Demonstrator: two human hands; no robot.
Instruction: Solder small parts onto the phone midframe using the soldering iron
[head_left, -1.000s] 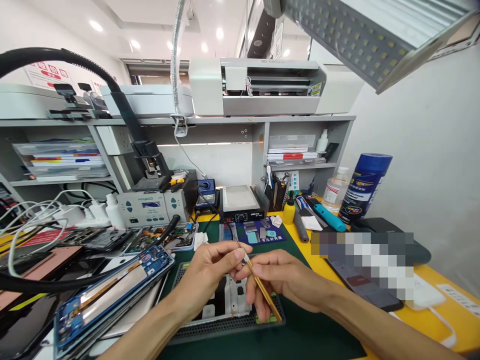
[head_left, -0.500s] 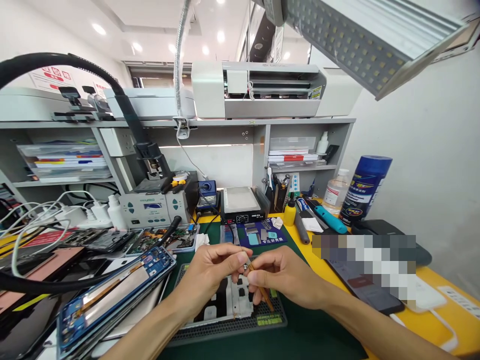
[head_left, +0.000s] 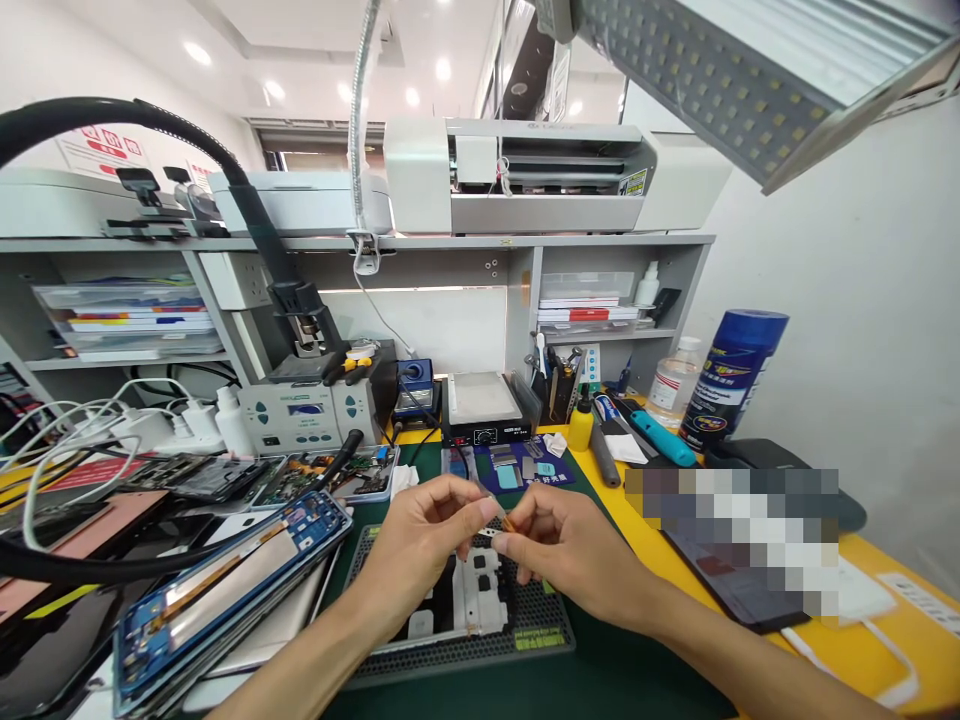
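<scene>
Small pale piece [head_left: 489, 533]: held above the perforated pad [head_left: 465, 658], between the fingertips of both hands; its exact outline is too small to read. Left hand [head_left: 435, 525]: thumb and forefinger pinched together on the piece. Right hand [head_left: 574, 540]: fingers curled, thumb and forefinger closed at the piece's near side, with a short length of a slim golden tool [head_left: 509, 523] showing; the rest of the tool is hidden.

A device frame [head_left: 486, 605] lies on the pad beneath the hands. The pad rests on a dark green mat [head_left: 622, 665], which covers part of a yellow tabletop [head_left: 934, 660].

Left of the pad: a leaning stack of opened phones, blue one [head_left: 232, 590] uppermost. Behind the pad: a purple card [head_left: 551, 475], a flat-topped heating unit [head_left: 484, 400] and, to the left, a grey control station [head_left: 300, 420]. Right of the pad: a dark phone [head_left: 731, 570], partly pixelated, and, farther back, a blue spray can [head_left: 735, 375].

Room: grey shelving [head_left: 442, 243] stands beyond the pad, carrying a large machine [head_left: 547, 212]. An LED lamp [head_left: 720, 95] hangs above and right of the pad; the wall [head_left: 847, 300] there is white. Ceiling lights [head_left: 443, 69] are lit.
</scene>
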